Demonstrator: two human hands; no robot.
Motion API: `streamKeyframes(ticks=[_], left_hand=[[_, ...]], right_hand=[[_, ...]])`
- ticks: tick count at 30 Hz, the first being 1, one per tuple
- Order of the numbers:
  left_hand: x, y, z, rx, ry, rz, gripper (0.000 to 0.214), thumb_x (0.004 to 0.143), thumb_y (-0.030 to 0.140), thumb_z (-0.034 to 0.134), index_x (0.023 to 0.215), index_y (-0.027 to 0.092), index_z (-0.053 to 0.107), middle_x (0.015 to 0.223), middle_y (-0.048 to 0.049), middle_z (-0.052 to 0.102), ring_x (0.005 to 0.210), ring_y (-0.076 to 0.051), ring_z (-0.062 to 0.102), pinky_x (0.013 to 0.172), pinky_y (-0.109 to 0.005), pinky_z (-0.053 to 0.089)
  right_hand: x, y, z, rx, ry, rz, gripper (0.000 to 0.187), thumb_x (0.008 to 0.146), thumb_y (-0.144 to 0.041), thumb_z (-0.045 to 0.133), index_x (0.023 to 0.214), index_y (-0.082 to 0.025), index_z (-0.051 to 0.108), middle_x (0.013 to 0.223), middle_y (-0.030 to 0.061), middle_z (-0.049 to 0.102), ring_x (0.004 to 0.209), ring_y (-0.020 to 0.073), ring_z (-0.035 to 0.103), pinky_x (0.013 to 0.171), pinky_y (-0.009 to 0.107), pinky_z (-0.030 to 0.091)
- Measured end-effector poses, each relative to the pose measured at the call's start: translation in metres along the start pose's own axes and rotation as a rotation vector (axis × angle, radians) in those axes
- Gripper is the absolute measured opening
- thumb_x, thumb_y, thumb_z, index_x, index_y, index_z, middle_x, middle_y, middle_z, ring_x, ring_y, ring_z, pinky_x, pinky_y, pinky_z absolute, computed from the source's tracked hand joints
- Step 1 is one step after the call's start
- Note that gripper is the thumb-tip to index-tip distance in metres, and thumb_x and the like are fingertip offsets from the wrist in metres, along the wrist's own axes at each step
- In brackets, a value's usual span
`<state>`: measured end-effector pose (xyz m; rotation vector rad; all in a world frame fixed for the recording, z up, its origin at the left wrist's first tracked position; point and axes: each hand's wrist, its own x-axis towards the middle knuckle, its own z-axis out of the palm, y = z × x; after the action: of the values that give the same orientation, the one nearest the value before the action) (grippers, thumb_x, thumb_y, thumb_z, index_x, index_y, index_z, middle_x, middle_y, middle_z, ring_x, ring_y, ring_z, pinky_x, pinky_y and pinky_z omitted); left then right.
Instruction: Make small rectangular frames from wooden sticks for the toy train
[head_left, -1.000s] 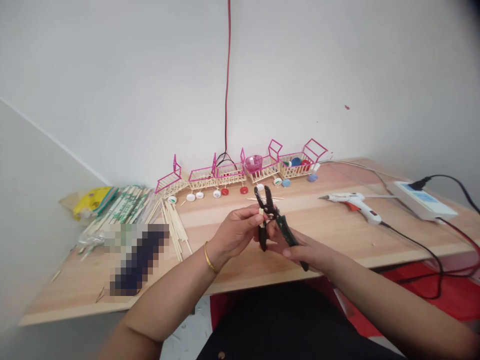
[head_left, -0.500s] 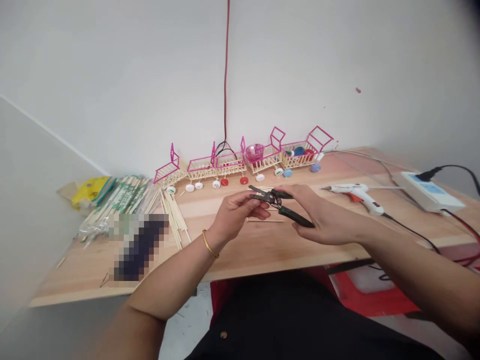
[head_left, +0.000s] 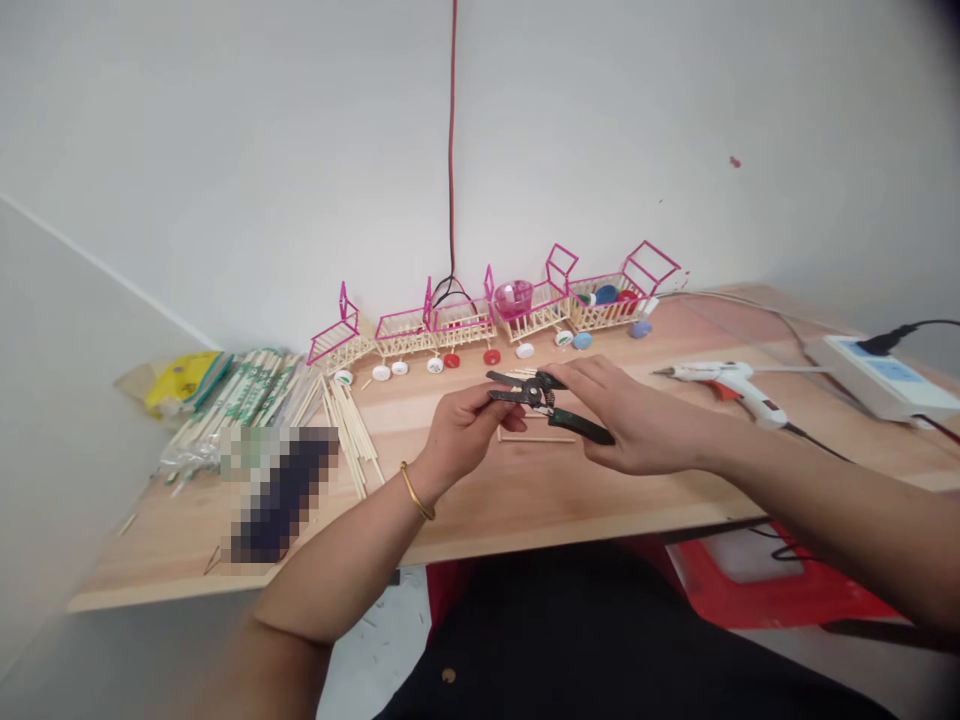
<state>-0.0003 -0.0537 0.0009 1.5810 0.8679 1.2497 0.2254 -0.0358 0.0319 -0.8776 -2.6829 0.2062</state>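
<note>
My right hand (head_left: 637, 415) is wrapped around the dark green handles of a pair of wire strippers (head_left: 534, 392). Their black jaws point left and stand apart, with a spring showing between the handles. At the jaw tips, my left hand (head_left: 466, 432) is closed, thumb against fingers. Whatever it pinches is hidden behind the fingers and the jaws. A few thin wooden sticks (head_left: 536, 439) lie on the table just beyond and below the tool, partly covered by my hands.
Along the wall stands a row of small stick-built carts (head_left: 465, 325) with bottle-cap wheels. Loose sticks (head_left: 351, 430) and bagged sticks (head_left: 240, 395) lie to the left, near a blurred dark object (head_left: 277, 500). To the right are a glue gun (head_left: 731, 385) and a white power box (head_left: 885, 372).
Both hands and the wire strippers have shifted slightly left, still together. The view has moved a little, so the glue gun and power box appear farther right.
</note>
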Motion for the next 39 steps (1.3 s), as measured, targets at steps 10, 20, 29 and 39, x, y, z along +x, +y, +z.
streamKeyframes(ticks=[10, 20, 29, 39], left_hand=[[0.001, 0.005, -0.007, 0.256, 0.054, 0.146, 0.018, 0.086, 0.024, 0.051, 0.081, 0.015, 0.065, 0.071, -0.003, 0.066, 0.064, -0.012, 0.064, 0.064, -0.024, 0.051], [0.008, -0.005, -0.009, -0.11, 0.042, -0.104, 0.017, 0.082, 0.03, 0.058, 0.081, 0.014, 0.063, 0.073, -0.0024, 0.062, 0.061, -0.011, 0.061, 0.061, -0.026, 0.052], [0.007, -0.012, -0.004, -0.298, -0.026, -0.162, 0.017, 0.08, 0.03, 0.062, 0.084, 0.014, 0.065, 0.073, -0.0034, 0.064, 0.061, -0.012, 0.061, 0.061, -0.027, 0.052], [0.003, -0.007, -0.003, -0.1, -0.109, -0.04, 0.013, 0.08, 0.026, 0.06, 0.081, 0.015, 0.068, 0.07, -0.0026, 0.064, 0.06, -0.011, 0.06, 0.061, -0.028, 0.051]], right_hand=[[0.019, 0.013, 0.019, -0.064, 0.149, -0.049, 0.073, 0.064, -0.017, 0.056, 0.133, -0.013, 0.032, 0.113, 0.0165, 0.049, 0.101, 0.0299, 0.045, 0.087, 0.046, 0.039], [0.029, 0.033, 0.006, 0.157, 0.194, 0.067, 0.05, 0.071, -0.014, 0.05, 0.119, -0.019, 0.044, 0.092, 0.0076, 0.058, 0.08, 0.0226, 0.055, 0.067, 0.033, 0.045], [0.006, 0.02, 0.003, 0.199, 0.004, -0.005, 0.071, 0.067, -0.015, 0.055, 0.134, -0.023, 0.032, 0.121, 0.0105, 0.048, 0.113, 0.03, 0.043, 0.095, 0.045, 0.037], [0.0, 0.011, -0.004, 0.065, -0.009, 0.023, 0.078, 0.065, -0.018, 0.056, 0.138, -0.025, 0.028, 0.122, 0.0124, 0.047, 0.113, 0.0346, 0.042, 0.09, 0.051, 0.039]])
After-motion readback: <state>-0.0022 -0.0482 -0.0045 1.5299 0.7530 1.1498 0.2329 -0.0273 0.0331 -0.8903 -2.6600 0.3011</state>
